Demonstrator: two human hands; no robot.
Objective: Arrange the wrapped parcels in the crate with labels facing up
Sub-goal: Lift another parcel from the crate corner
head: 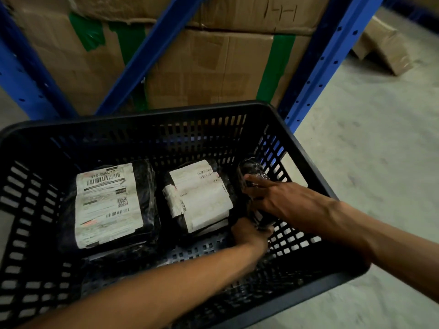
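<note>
A black slotted plastic crate [166,112] fills the lower view. Two black-wrapped parcels lie flat inside with white labels up: a large one [108,205] at the left and a smaller one [198,194] in the middle. A third black parcel [251,169] stands tilted against the crate's right wall, with no label showing. My right hand [278,198] grips its upper side. My left hand [249,236] holds its lower end near the crate floor.
Blue metal shelving posts [318,67] rise behind the crate, with large taped cardboard boxes [202,67] between them. A flattened carton [382,46] lies on the concrete floor at the upper right. Bare crate floor shows in front of the parcels.
</note>
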